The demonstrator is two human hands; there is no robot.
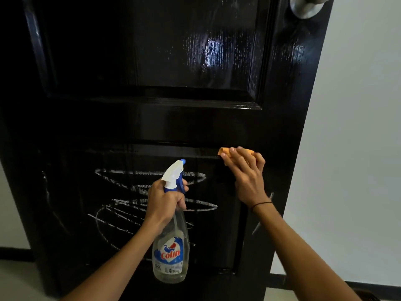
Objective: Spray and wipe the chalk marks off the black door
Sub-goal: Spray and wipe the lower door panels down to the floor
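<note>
A glossy black door [173, 118] fills the view. White chalk scribbles [121, 205] loop across its lower panel, and a few strokes mark the right stile [269, 198]. My left hand [165, 200] grips the neck of a clear spray bottle [171, 253] with a white and blue trigger head, a finger on the trigger, the nozzle aimed at the door. My right hand [245, 174] presses an orange cloth [225, 151] flat against the top right corner of the lower panel. The upper panel looks wet and shiny.
A round metal door knob [308, 5] sits at the top right. A pale wall [358, 148] runs beside the door's right edge, with a dark skirting [368, 287] along the floor. More wall and skirting show at the lower left.
</note>
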